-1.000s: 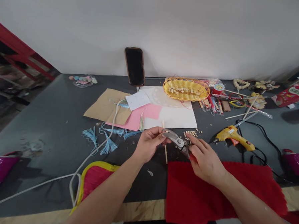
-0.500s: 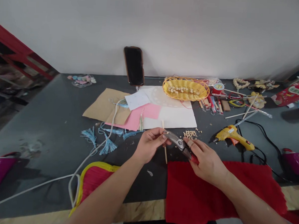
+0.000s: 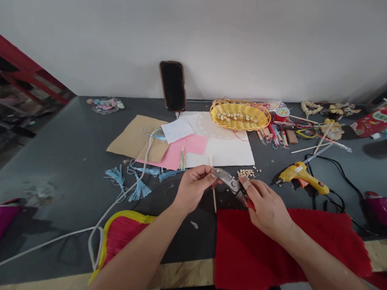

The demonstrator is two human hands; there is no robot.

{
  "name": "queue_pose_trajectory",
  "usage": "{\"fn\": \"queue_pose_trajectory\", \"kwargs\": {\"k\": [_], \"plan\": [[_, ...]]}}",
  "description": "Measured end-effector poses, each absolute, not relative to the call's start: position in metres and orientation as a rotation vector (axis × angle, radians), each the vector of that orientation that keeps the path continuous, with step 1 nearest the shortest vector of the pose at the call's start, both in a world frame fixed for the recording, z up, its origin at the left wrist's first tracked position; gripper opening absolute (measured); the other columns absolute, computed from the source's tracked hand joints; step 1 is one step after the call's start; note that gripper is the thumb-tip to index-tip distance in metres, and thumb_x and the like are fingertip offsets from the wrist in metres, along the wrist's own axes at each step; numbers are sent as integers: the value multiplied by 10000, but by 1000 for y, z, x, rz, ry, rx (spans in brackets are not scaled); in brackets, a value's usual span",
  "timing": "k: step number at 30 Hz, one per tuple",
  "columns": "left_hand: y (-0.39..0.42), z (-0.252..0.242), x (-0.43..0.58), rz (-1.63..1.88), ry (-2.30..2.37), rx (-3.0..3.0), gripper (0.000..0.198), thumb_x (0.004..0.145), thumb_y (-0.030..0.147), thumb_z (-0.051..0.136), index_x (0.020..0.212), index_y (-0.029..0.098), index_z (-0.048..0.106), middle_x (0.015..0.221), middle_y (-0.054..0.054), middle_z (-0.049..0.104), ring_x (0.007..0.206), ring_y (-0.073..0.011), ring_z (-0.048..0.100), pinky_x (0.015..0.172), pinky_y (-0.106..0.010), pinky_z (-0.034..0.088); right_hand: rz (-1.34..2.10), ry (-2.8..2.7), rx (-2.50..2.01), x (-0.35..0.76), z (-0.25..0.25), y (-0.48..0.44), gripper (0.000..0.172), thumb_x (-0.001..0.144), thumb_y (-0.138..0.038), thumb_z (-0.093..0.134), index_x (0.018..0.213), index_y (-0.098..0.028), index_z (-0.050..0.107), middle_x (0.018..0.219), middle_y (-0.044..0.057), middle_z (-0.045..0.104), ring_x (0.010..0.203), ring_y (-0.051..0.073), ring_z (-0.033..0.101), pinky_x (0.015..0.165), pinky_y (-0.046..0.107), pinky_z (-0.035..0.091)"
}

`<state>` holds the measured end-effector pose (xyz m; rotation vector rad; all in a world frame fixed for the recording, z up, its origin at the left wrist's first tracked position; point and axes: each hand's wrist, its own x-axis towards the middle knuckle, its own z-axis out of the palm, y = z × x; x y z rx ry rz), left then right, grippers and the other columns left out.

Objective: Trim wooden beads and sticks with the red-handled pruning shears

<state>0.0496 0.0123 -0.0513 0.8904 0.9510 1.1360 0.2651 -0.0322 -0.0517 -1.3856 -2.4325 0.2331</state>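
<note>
My right hand (image 3: 268, 205) is wrapped round the red handle of a pair of pruning shears (image 3: 232, 184), whose metal blades point left. At the blade tips, the fingers of my left hand (image 3: 196, 184) are pinched together; what lies between them is too small to make out. A thin wooden stick (image 3: 214, 200) runs behind the left fingertips, and I cannot tell whether it is held or lies on the table. Just beyond the shears is a small heap of pale wooden beads or cut bits (image 3: 245, 173). Below my right hand a red cloth (image 3: 249, 252) hangs over the table edge.
A yellow woven basket (image 3: 240, 117) holds small pale pieces. To the right lie a yellow glue gun (image 3: 305, 177) and its black cord. Blue tassels (image 3: 140, 190), a white cable (image 3: 133, 186) and coloured paper (image 3: 170, 154) lie left. A phone (image 3: 173, 85) leans on the wall.
My right hand has shifted very slightly to the right, and the shears' handles look a little closer together. The left hand stays almost where it was.
</note>
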Motion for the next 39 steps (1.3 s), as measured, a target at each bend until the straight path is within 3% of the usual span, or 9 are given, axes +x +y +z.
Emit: {"fn": "queue_pose_trajectory", "kwargs": {"k": [10,39], "plan": [[14,-51,46,1104,902,950,204,739,325,762,705,136,693,615,-35,664,567,-110,520,541,-228,385,269,-2500,-1402,268,-54,-30,775,735,-56,490,1468,-173,267,1336,146,525,1126,323,504,912,509,496],[12,-52,46,1102,979,1005,271,744,403,754,773,142,685,668,-31,683,604,-116,596,591,-217,441,412,-2436,-1316,270,-52,-29,674,760,-59,463,1417,-155,349,1264,147,563,1156,292,526,952,472,511]]}}
